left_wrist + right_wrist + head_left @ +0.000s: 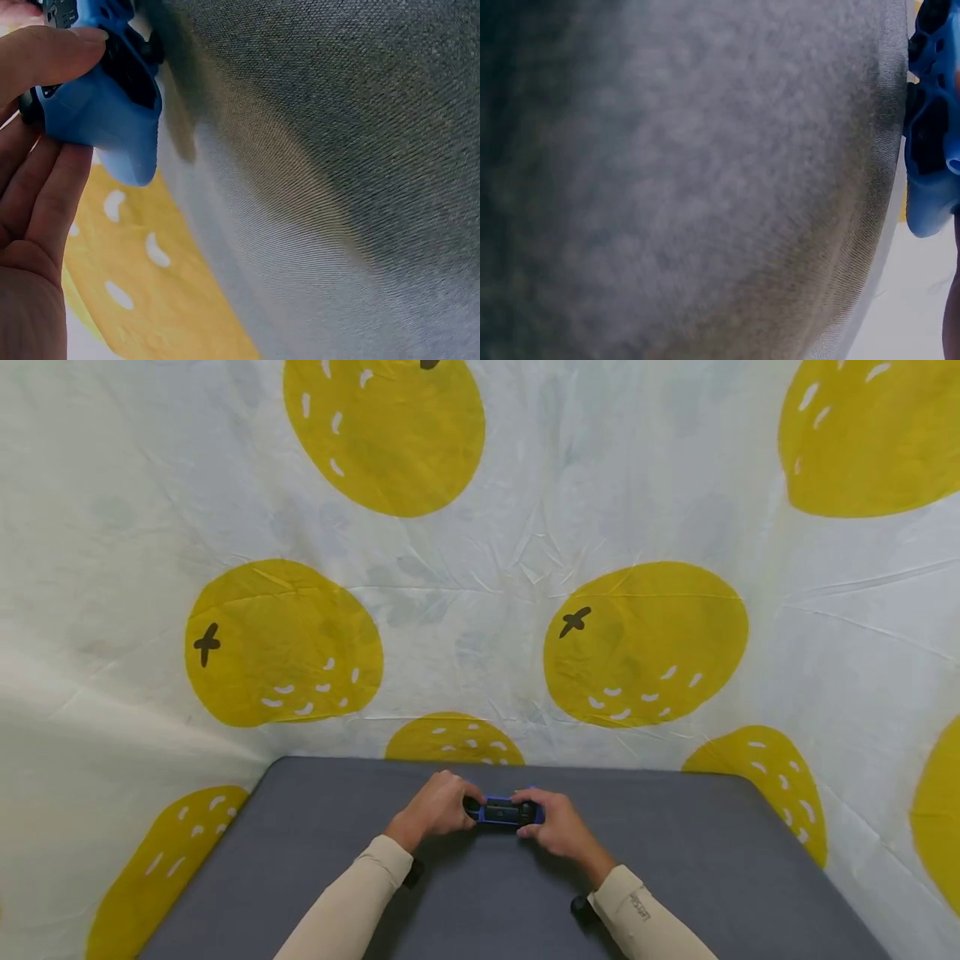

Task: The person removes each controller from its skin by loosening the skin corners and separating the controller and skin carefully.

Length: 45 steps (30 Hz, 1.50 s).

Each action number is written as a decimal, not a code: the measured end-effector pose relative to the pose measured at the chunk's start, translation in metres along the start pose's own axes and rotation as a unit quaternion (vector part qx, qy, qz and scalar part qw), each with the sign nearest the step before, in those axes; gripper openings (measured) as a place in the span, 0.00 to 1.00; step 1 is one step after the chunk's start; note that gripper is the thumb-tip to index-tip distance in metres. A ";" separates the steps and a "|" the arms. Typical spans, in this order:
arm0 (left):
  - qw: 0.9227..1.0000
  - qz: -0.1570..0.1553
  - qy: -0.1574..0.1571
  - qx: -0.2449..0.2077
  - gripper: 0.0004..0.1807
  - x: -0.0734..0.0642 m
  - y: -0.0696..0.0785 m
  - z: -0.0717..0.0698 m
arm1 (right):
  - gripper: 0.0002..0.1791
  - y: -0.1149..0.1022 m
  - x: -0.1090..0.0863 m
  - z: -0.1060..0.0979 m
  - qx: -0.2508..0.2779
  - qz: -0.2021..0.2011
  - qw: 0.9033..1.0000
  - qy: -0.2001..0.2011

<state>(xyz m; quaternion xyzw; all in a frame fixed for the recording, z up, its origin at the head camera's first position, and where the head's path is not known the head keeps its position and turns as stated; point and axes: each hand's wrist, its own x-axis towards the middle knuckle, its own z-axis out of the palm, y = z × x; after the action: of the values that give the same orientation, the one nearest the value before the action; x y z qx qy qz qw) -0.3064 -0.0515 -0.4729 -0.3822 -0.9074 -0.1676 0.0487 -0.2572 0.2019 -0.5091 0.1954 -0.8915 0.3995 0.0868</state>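
A blue and black game controller (501,811) is held up between both hands, over the far part of the table. My left hand (437,802) grips its left end. In the left wrist view, the thumb presses on the controller's (124,161) dark-buttoned side while the fingers support the blue shell from the other side. My right hand (558,827) holds the right end between thumb and fingers. Only part of the controller (930,199) enters the right wrist view, at the right edge, showing dark openings in its blue shell. Fingers hide both ends in the head view.
A dark grey cloth covers the table (322,802). Behind and beside it hangs a white curtain (465,652) printed with big yellow fruits. Small black devices sit at both wrists, beside the light sleeves (341,902).
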 end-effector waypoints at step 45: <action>0.937 -0.214 0.147 -0.233 0.16 -0.003 0.025 0.032 | 0.22 0.000 0.008 -0.009 -0.031 0.029 0.999 -0.019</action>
<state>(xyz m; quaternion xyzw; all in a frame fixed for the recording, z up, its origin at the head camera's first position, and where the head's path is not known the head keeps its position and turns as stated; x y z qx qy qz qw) -0.2858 -0.0264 -0.4972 -0.1505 -0.8860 -0.4353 0.0540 -0.2646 0.2064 -0.4999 0.1746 -0.9100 0.3704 0.0643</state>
